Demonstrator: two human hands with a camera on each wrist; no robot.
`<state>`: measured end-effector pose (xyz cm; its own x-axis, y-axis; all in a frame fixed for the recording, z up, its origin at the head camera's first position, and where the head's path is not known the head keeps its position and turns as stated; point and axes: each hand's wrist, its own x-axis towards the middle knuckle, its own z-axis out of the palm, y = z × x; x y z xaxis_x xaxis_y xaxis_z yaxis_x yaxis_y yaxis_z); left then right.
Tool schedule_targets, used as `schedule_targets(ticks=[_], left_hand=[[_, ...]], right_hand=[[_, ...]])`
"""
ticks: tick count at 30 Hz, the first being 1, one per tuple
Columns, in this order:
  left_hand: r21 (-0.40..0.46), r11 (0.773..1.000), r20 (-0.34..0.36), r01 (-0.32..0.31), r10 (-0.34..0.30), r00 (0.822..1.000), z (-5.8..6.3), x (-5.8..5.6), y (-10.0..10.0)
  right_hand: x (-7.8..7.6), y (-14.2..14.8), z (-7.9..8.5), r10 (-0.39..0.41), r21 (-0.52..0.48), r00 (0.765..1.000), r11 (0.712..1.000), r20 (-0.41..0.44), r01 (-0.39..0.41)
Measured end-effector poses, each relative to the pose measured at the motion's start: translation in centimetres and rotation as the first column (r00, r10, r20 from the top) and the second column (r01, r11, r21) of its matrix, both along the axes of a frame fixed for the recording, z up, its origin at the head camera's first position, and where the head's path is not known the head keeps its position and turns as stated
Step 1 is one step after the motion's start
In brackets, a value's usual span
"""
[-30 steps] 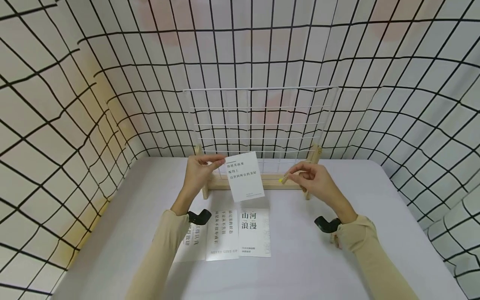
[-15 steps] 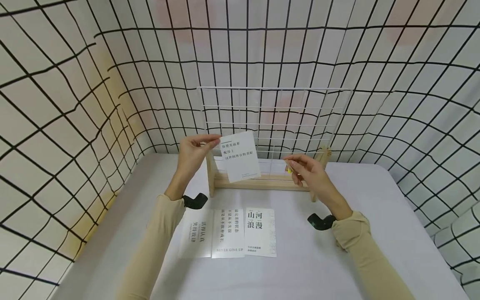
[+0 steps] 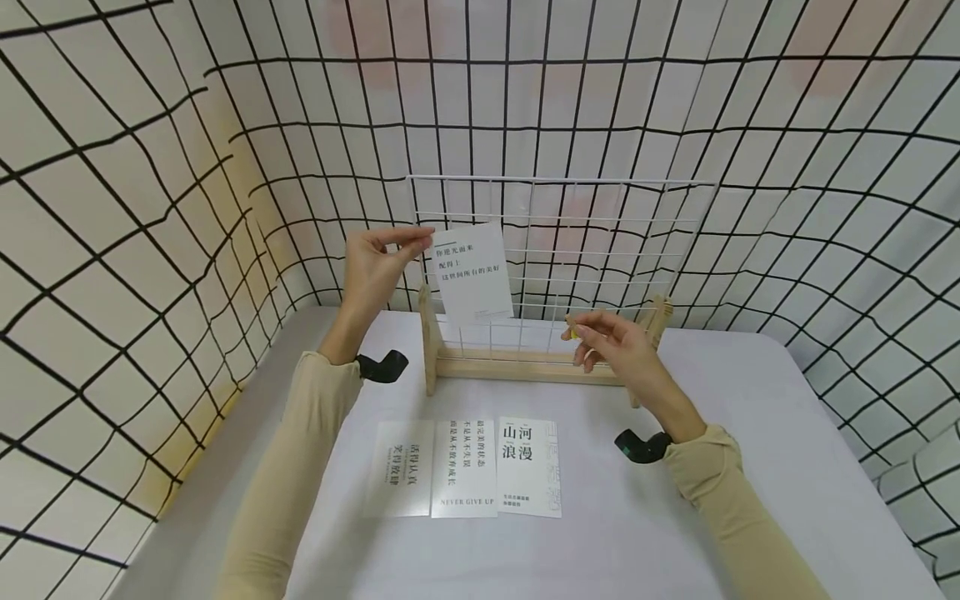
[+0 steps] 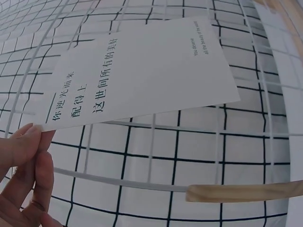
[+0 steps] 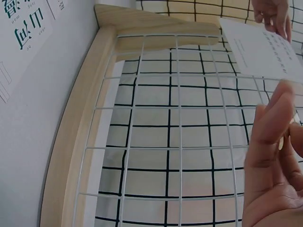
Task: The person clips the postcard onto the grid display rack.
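My left hand pinches a white printed card by its upper left corner. The card hangs a little tilted in front of the left part of a white wire grid, which stands in a wooden base. In the left wrist view, thumb and finger grip the card's corner. Lower and to the right, my right hand holds a small clip with a yellow spot between thumb and fingers, in front of the grid's lower right. In the right wrist view the fingers mostly hide the clip.
Three printed cards lie in a row on the white table: a left card, a middle card and a right card. Black-checked cloth surrounds the table at the back and sides.
My left hand has raised the card from low by the base up to the grid's upper left. My right hand stays near the grid's lower right with the clip. The head view has shifted slightly.
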<state>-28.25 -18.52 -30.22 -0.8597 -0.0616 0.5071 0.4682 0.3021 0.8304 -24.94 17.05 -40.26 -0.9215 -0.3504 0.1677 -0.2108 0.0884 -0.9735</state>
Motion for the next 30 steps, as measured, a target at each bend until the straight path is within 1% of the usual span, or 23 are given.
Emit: schedule_targets(ticks=[5,10,15,17,24,30], left_hand=[[-0.018,1.000,-0.007,-0.012,0.012,1.000,1.1,-0.3,-0.1],[-0.033,0.999,-0.007,-0.023,0.023,1.000,1.7,-0.6,-0.2],[-0.058,0.997,0.004,-0.043,0.043,0.999,2.1,-0.8,-0.3],[-0.070,0.996,0.012,-0.050,0.051,0.999,2.2,-0.8,-0.4],[-0.106,0.993,0.035,-0.054,0.059,0.998,2.6,-1.0,-0.3],[-0.130,0.989,0.035,-0.070,0.076,0.997,2.8,-1.2,-0.1]], right_hand=[[0.0,-0.1,0.2,0.035,-0.042,0.999,0.998,0.000,-0.035],[-0.1,-0.2,0.4,0.019,-0.053,1.000,0.998,0.009,-0.019],[-0.2,-0.4,0.5,-0.010,-0.040,1.000,0.999,-0.014,0.009],[-0.3,-0.5,0.7,-0.006,-0.042,1.000,0.999,-0.030,0.005],[-0.6,-1.0,1.5,-0.006,-0.056,1.000,0.998,-0.018,0.005],[-1.0,-1.7,2.6,0.008,-0.058,0.998,0.998,-0.068,-0.012]])
